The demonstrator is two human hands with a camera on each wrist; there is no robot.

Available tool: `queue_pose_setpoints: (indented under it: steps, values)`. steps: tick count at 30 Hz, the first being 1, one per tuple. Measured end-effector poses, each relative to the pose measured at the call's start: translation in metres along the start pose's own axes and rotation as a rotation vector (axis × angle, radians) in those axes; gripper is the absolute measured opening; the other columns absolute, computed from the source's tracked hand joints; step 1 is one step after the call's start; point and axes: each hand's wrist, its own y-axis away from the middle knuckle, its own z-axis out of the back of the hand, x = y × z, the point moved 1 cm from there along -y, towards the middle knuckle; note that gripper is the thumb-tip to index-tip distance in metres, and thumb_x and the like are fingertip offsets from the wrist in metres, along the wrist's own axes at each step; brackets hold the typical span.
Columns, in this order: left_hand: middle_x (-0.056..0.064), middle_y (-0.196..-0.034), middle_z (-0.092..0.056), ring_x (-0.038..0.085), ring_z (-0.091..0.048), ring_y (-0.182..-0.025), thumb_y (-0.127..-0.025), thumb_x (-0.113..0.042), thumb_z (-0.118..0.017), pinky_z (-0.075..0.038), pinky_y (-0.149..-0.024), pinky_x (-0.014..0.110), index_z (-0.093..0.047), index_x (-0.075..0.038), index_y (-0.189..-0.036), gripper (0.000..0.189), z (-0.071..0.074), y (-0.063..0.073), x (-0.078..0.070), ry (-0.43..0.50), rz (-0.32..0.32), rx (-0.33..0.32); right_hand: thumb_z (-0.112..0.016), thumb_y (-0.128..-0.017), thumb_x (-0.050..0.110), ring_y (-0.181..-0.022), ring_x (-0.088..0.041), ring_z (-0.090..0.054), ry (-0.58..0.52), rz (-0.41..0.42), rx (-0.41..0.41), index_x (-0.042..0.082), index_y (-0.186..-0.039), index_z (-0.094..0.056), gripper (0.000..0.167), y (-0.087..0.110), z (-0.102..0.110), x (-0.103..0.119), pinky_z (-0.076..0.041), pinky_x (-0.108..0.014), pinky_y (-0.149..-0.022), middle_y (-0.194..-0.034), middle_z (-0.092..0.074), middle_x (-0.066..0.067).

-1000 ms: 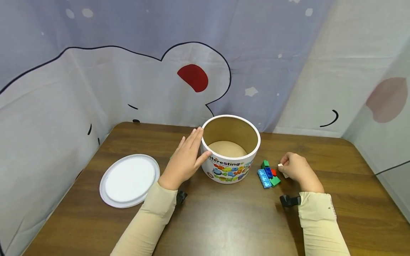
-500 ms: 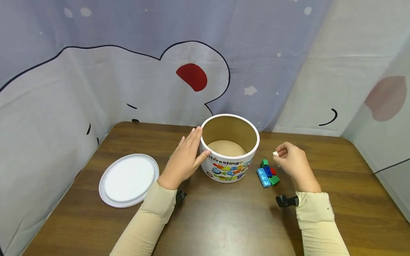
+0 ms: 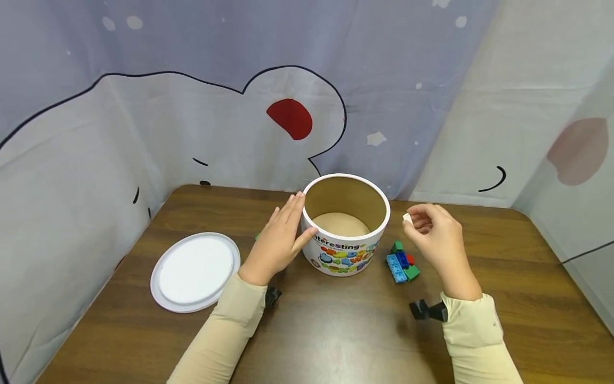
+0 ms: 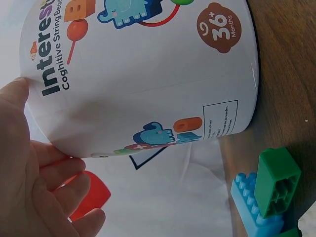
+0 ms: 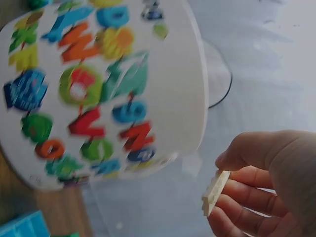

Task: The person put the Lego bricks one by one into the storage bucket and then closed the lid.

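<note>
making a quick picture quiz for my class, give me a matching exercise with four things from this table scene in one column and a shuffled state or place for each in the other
Column one
1. left hand
2. right hand
3. white disc
4. tub

Column two
a. stands upright with its top open
b. pinches a cream block
c. touches the tub, fingers straight
d. lies flat on the table, at the left in the head view

Pairs: 1-c, 2-b, 3-d, 4-a

Left hand outstretched, right hand curled
</note>
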Motion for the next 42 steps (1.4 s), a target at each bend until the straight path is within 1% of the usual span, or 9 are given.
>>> queue_pose_setpoints:
  steps: [7, 12, 15, 20, 25, 29, 33, 36, 42]
  values:
    - [0.015, -0.164, -0.028, 0.03, -0.024, -0.153, -0.106, -0.044, -0.051, -0.021, -0.121, 0.055, -0.024, 0.0, -0.16, 0.075, -0.001, 0.0, 0.0, 0.002, -0.006, -0.006, -0.076, -0.081, -0.007, -0.075, -0.001, -0.061, -0.177, 0.072, -0.103, -0.006, -0.097, -0.072, 0.016, -0.003, 0.001, 0.025, -0.05, -0.006, -0.069, -0.088, -0.068, -0.012]
    - [0.014, -0.165, -0.026, 0.03, -0.023, -0.153, -0.106, -0.044, -0.051, -0.019, -0.122, 0.055, -0.023, 0.0, -0.16, 0.075, -0.001, 0.001, 0.001, 0.002, 0.0, -0.004, -0.074, -0.086, -0.004, -0.078, -0.002, -0.063, -0.309, 0.048, -0.077, -0.006, -0.101, -0.072, 0.015, -0.013, -0.004, 0.042, -0.052, -0.01, -0.072, -0.094, -0.068, -0.012]
    - [0.014, -0.165, -0.025, 0.03, -0.023, -0.153, -0.106, -0.045, -0.05, -0.019, -0.122, 0.054, -0.022, 0.0, -0.16, 0.076, -0.001, 0.0, 0.001, 0.003, 0.003, 0.0, -0.073, -0.088, -0.002, -0.079, -0.003, -0.062, -0.334, 0.037, -0.05, -0.005, -0.102, -0.072, 0.014, -0.021, -0.009, 0.051, -0.052, -0.011, -0.071, -0.094, -0.068, -0.012]
    - [0.015, -0.165, -0.025, 0.03, -0.022, -0.153, -0.106, -0.045, -0.05, -0.019, -0.123, 0.053, -0.022, -0.001, -0.16, 0.076, -0.001, 0.0, 0.001, 0.012, 0.009, 0.002, -0.073, -0.088, 0.001, -0.079, -0.007, -0.061, -0.283, 0.054, 0.007, -0.002, -0.101, -0.072, 0.014, -0.036, -0.025, 0.056, -0.052, -0.012, -0.069, -0.093, -0.069, -0.013]
    - [0.015, -0.165, -0.026, 0.028, -0.021, -0.153, -0.106, -0.044, -0.051, -0.02, -0.122, 0.053, -0.022, -0.001, -0.16, 0.075, -0.002, 0.001, 0.001, 0.02, 0.005, -0.005, -0.07, -0.087, 0.003, -0.079, -0.019, -0.065, -0.206, 0.055, 0.11, -0.003, -0.1, -0.069, 0.014, -0.049, -0.042, 0.055, -0.058, -0.027, -0.07, -0.092, -0.068, -0.014]
    - [0.015, -0.165, -0.026, 0.029, -0.022, -0.153, -0.106, -0.044, -0.052, -0.021, -0.122, 0.054, -0.023, 0.0, -0.16, 0.075, -0.002, 0.001, 0.002, 0.025, -0.003, -0.01, -0.068, -0.089, 0.003, -0.083, -0.028, -0.068, -0.147, 0.045, 0.214, -0.003, -0.102, -0.068, 0.015, -0.058, -0.054, 0.054, -0.059, -0.042, -0.077, -0.095, -0.068, -0.017]
    - [0.015, -0.165, -0.026, 0.027, -0.02, -0.154, -0.105, -0.044, -0.052, -0.02, -0.122, 0.053, -0.022, -0.001, -0.16, 0.076, -0.002, 0.001, 0.003, 0.033, 0.011, -0.004, -0.068, -0.091, 0.001, -0.09, -0.032, -0.069, -0.087, 0.046, 0.283, -0.005, -0.108, -0.068, 0.017, -0.064, -0.062, 0.052, -0.057, -0.043, -0.083, -0.101, -0.069, -0.019]
    - [0.013, -0.166, -0.024, 0.026, -0.019, -0.154, -0.105, -0.044, -0.052, -0.017, -0.123, 0.05, -0.021, -0.001, -0.16, 0.076, -0.001, 0.002, 0.004, 0.04, 0.029, 0.006, -0.068, -0.092, -0.001, -0.09, -0.031, -0.068, -0.069, 0.057, 0.256, -0.005, -0.107, -0.069, 0.015, -0.064, -0.063, 0.05, -0.058, -0.042, -0.082, -0.1, -0.069, -0.019]
    - [0.013, -0.166, -0.023, 0.026, -0.018, -0.154, -0.105, -0.045, -0.051, -0.017, -0.124, 0.049, -0.021, -0.001, -0.161, 0.077, 0.0, 0.003, 0.004, 0.047, 0.033, 0.006, -0.069, -0.09, -0.002, -0.082, -0.027, -0.066, -0.1, 0.136, 0.083, -0.003, -0.097, -0.071, 0.007, -0.056, -0.052, 0.046, -0.057, -0.039, -0.073, -0.09, -0.067, -0.015]
